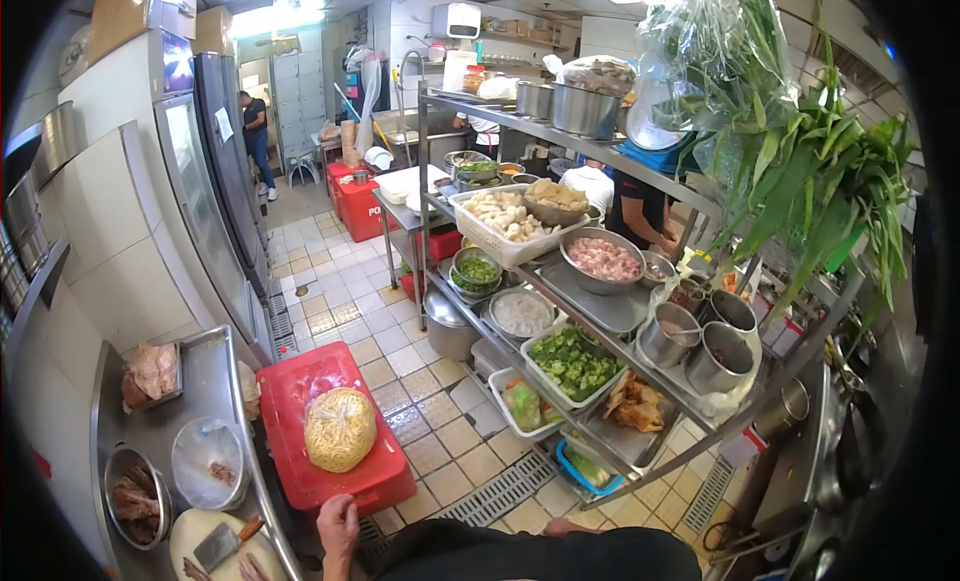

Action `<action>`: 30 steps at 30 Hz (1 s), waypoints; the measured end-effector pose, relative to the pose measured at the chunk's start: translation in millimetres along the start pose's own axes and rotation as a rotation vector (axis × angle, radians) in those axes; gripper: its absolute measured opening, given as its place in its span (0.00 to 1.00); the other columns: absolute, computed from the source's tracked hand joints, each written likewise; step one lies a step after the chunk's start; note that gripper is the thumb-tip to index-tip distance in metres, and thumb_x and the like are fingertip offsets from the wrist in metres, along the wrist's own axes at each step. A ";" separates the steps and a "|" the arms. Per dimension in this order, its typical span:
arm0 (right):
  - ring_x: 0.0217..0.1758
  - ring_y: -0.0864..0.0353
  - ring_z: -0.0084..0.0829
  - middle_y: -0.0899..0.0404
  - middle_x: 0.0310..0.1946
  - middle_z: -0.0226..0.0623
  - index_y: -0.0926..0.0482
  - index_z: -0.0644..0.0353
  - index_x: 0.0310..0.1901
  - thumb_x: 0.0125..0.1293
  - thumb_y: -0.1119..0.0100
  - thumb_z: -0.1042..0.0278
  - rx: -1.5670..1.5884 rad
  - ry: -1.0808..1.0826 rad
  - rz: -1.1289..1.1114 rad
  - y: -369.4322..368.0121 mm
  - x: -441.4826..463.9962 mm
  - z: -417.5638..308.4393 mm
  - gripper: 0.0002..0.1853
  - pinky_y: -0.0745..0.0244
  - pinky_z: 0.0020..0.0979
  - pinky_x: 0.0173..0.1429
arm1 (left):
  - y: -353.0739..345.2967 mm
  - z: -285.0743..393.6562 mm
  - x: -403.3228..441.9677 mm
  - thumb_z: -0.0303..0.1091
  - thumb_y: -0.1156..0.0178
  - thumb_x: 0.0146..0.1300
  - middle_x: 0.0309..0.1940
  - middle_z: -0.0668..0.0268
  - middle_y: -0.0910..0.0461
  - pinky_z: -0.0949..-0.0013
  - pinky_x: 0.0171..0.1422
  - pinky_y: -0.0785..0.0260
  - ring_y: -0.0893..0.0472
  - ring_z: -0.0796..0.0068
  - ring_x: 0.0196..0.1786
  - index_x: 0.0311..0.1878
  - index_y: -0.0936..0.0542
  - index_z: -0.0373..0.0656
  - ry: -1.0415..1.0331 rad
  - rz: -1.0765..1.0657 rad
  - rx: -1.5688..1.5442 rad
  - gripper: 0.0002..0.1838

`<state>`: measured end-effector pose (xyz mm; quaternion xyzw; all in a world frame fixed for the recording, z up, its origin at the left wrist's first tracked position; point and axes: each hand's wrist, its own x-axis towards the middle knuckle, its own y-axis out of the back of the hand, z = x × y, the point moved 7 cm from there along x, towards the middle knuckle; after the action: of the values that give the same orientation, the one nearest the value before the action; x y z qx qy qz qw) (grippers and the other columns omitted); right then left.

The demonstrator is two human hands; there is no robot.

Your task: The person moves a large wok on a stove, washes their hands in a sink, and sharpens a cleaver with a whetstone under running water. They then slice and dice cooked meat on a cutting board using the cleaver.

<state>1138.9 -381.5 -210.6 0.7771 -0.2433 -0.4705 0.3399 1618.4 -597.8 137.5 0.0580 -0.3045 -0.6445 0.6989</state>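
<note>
the fingers of my left hand [338,521] curl loosely, empty; my right hand [568,527] i cannot tell. a knock could slide the round clear plastic bag of yellow noodles [341,430] off the red plastic box [283,406] beneath it.

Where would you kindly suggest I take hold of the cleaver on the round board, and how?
I'd take the cleaver by its wooden handle, from the red box side: the handle points that way, the broad blade the other.

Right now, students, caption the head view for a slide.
Bagged noodles on a red box, near a metal rack holding broccoli and meat.
</note>
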 end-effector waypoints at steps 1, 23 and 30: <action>0.38 0.13 0.49 0.13 0.36 0.45 0.12 0.55 0.45 0.59 0.41 0.53 -0.049 -0.001 -0.019 -4.6 -14.0 9.7 0.19 0.19 0.48 0.38 | -23.0 4.4 2.2 0.26 0.32 0.59 0.42 0.54 0.14 0.59 0.57 0.23 0.15 0.55 0.49 0.44 0.15 0.38 0.029 -0.071 -0.025 0.09; 0.24 0.14 0.31 0.15 0.26 0.41 0.15 0.62 0.35 0.64 0.44 0.57 1.105 -0.848 0.303 33.4 -94.8 83.0 0.16 0.21 0.35 0.27 | -147.1 -153.2 -109.1 0.33 0.32 0.59 0.41 0.52 0.14 0.60 0.52 0.22 0.14 0.61 0.42 0.54 0.17 0.32 0.617 -0.775 0.186 0.21; 0.26 0.12 0.32 0.14 0.28 0.40 0.17 0.64 0.34 0.65 0.44 0.58 0.996 -0.900 -0.067 -18.7 -131.2 54.6 0.16 0.20 0.35 0.27 | -108.1 -248.6 -252.0 0.34 0.34 0.61 0.33 0.58 0.16 0.64 0.44 0.25 0.17 0.68 0.35 0.50 0.16 0.32 1.023 -0.912 0.226 0.17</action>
<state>1033.4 -294.2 -168.3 0.5763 -0.5250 -0.5905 -0.2085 1653.3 -456.7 -202.9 0.5492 0.0527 -0.7298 0.4038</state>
